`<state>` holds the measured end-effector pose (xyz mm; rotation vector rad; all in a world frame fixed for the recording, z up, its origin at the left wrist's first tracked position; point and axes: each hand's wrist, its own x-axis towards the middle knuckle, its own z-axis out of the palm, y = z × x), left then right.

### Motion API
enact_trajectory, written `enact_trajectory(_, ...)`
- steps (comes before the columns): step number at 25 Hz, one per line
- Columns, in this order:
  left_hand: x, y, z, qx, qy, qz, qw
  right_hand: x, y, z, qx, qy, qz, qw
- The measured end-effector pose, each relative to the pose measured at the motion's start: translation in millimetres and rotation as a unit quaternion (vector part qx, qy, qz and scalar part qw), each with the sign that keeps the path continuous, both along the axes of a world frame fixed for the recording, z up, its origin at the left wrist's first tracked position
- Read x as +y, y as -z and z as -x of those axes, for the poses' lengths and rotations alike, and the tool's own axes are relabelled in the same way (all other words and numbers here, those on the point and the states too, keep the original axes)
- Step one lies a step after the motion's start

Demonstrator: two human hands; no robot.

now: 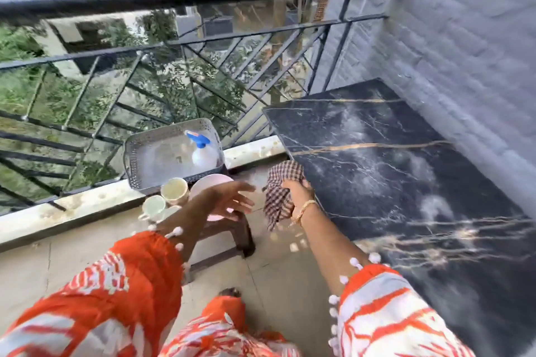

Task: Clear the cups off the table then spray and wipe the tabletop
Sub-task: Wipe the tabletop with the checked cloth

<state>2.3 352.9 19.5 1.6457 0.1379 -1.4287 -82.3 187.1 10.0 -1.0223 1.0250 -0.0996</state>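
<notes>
Right hand [295,191]: fingers are closing tight around a checked cloth [280,191], gripping it just off the near left corner of the surface; the cloth is hanging down below the fist.
Left hand [229,197]: fingers are spreading wide and holding nothing, hovering over the pink plate; motion blur is softening their outline.
Surface [406,182]: the dark marble-look top is showing pale smeared patches across its middle; its near and right edges are running out of the picture.
Cups [174,190]: three pale cups are sitting clustered on a low brown stool [232,229], beside a pink plate [208,182]; the left arm is covering part of the group.
Spray bottle [201,149]: standing in the right corner of a grey tray [145,153] resting on the balcony ledge [87,206]; its contents are too blurred to read.
Sleeves: orange-and-white fabric is filling the lower edge, cut off by the picture.
</notes>
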Motion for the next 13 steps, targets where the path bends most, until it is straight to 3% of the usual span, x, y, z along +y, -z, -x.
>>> enact_trajectory(6,-119,-6,14,0.008,0.02,0.064,0.998,-95,-11,30,-0.004,0.005,-0.031,0.999)
enact_trajectory(9,-176,0,8,-0.001,-0.048,0.111,0.993,-137,-14,23,0.044,0.014,0.113,0.992)
enact_trajectory(11,-211,6,-2,-0.025,-0.067,0.119,0.99,-165,-9,10,0.107,0.014,0.24,0.965)
enact_trajectory(13,-239,9,-19,-0.051,-0.072,0.126,0.988,-187,-11,-8,0.111,0.017,0.306,0.946)
